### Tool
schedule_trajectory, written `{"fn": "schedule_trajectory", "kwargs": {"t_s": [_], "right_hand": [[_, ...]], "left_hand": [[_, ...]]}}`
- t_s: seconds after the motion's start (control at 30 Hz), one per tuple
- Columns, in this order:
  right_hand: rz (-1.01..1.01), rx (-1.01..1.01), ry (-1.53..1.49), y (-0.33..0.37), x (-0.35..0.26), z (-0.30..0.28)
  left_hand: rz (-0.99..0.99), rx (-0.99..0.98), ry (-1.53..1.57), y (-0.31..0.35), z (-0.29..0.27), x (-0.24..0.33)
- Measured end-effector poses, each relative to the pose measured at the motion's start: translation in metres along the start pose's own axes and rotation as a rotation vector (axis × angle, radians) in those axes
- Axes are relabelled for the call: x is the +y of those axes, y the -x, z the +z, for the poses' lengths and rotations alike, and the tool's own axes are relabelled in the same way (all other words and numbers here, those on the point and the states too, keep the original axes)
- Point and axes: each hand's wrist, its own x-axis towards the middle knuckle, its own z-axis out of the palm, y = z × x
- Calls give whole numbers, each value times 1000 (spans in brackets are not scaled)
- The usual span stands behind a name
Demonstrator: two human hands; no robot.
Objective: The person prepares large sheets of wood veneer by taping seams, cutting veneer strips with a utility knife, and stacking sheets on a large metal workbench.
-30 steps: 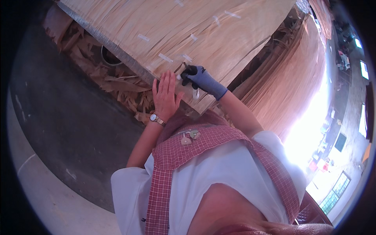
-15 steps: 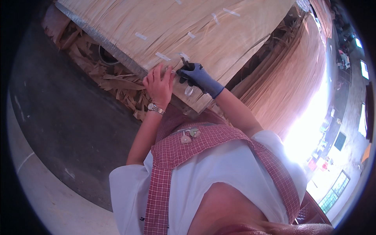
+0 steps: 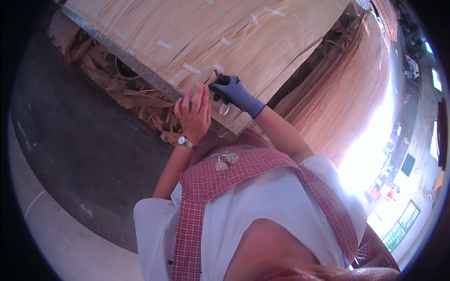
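Observation:
A pale wood veneer sheet (image 3: 262, 42) lies before me, with several short white tape strips (image 3: 191, 68) on it. My left hand (image 3: 195, 112), bare with a watch (image 3: 186, 142) at the wrist, lies fingers outstretched on the sheet near its left edge. Close beside it, my right hand (image 3: 232, 91) wears a blue-grey glove with dark fingertips. Its fingers are closed round a slim dark tool (image 3: 218, 74), whose kind I cannot make out; one end sticks up past the fingers. A loose whitish piece (image 3: 224, 109) shows just below the glove.
Along the sheet's left side runs a grey metal-like edge (image 3: 117, 49). Torn veneer scraps (image 3: 136, 100) and a dark round container (image 3: 125, 69) lie beyond it. A tall stack of veneer sheets (image 3: 344, 89) stands to the right. Dark floor (image 3: 84, 140) spreads at left.
My left hand has shifted slightly right and its fingers have straightened, closer to the glove. The right hand keeps its grip on the dark tool, nearly in place.

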Motion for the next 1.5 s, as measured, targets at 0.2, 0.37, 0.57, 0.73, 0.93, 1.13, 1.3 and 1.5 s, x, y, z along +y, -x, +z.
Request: {"fn": "schedule_trajectory", "kwargs": {"t_s": [0.2,0.37,0.57,0.73,0.93,1.13,1.3,1.5], "right_hand": [[-11,-14,69,-3,5,2],[-13,-44,72,-3,9,1],[-727,122,1204,12,-16,-20],[-408,175,1324,49,-76,-42],[-251,180,-47,146,-15,-162],[-171,442,-553,164,105,-183],[-214,425,-522,156,114,-176],[-328,525,-272,105,80,-198]], "left_hand": [[-70,-248,7,-4,3,3],[-68,-263,38,-5,1,2],[0,-285,-74,-5,8,1],[36,-251,-130,-14,6,11],[32,-153,87,-28,-11,26],[635,-331,234,-72,45,137],[654,-355,221,-104,85,165],[624,-362,59,-99,87,170]]}}
